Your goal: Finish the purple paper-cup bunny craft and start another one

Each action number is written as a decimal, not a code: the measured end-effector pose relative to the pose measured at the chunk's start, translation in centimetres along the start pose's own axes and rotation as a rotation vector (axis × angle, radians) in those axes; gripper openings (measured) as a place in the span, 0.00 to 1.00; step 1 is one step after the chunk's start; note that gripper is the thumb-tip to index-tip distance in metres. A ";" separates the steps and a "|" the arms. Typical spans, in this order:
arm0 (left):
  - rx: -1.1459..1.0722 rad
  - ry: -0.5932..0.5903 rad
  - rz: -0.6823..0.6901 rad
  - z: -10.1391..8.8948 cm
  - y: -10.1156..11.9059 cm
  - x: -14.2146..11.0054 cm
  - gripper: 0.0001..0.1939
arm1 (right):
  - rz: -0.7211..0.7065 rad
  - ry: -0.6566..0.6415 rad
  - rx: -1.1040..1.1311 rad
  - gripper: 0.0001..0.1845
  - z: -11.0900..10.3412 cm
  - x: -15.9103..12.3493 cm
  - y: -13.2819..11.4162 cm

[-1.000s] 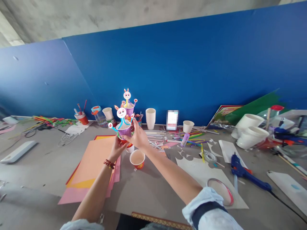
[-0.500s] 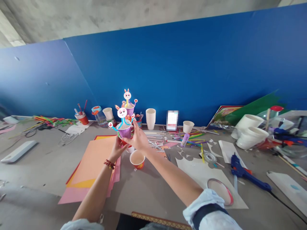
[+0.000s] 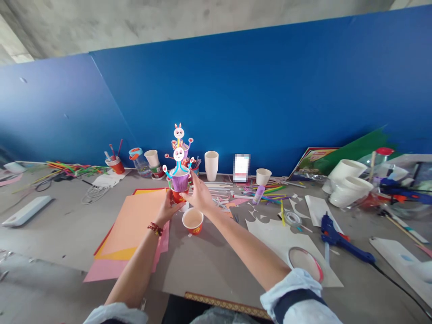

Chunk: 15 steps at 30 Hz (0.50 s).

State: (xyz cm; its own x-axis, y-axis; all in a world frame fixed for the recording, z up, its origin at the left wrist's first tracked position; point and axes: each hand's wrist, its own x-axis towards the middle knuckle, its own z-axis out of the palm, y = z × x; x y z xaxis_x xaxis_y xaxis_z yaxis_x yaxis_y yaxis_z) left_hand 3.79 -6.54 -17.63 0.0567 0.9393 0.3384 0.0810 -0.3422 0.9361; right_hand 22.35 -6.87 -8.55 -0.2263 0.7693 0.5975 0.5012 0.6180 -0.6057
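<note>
Between my two hands is a paper-cup rabbit [image 3: 180, 182], a purple cup with a rabbit head and arms of blue strips rising from it. The purple cup stands in a red cup [image 3: 178, 196], held upright above the table. My left hand [image 3: 166, 209] grips the red cup from the left and below. On the other side, my right hand [image 3: 200, 195] closes round it, thumb on the red cup and fingers up along the far right side. Behind it appears a second rabbit figure [image 3: 178, 132], partly hidden. A red-and-white paper cup [image 3: 193, 228] stands nearer me.
Coloured paper sheets [image 3: 130, 225] lie at the left. To the right are white paper with cut-outs [image 3: 276, 240], a tape roll [image 3: 293, 218] and a blue glue gun [image 3: 344, 243] with its cord. Stacked white cups [image 3: 211, 166] and loose strips [image 3: 219, 189] are farther back.
The held rabbit has moved slightly right and down and turned, now more upright and in front of the second figure. More of the red cup shows. Both hands keep hold.
</note>
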 end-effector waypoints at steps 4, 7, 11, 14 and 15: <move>-0.012 -0.003 -0.008 -0.6 0.0 0.1 0.31 | -0.003 0.004 -0.028 0.47 -0.2 -0.4 0.6; -0.022 -0.004 -0.020 -0.9 -0.2 0.2 0.32 | 0.020 -0.026 -0.029 0.43 -0.8 -0.9 1.0; -0.032 -0.006 -0.037 -0.9 -0.4 0.1 0.34 | 0.038 -0.052 -0.021 0.37 -1.8 -1.9 1.2; -0.039 -0.009 -0.045 -0.8 -0.4 0.0 0.36 | 0.046 -0.064 -0.011 0.34 -2.9 -2.8 1.1; -0.040 -0.012 -0.047 -0.8 -0.4 0.0 0.36 | 0.048 -0.070 -0.008 0.33 -3.4 -3.1 1.0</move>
State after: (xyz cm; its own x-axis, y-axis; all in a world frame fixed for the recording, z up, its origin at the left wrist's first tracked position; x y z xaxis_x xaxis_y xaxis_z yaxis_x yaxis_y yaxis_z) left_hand 2.93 -6.34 -17.95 0.0653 0.9539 0.2930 0.0436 -0.2961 0.9542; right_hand 26.39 -9.18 -9.28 -0.2595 0.8079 0.5291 0.5195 0.5786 -0.6287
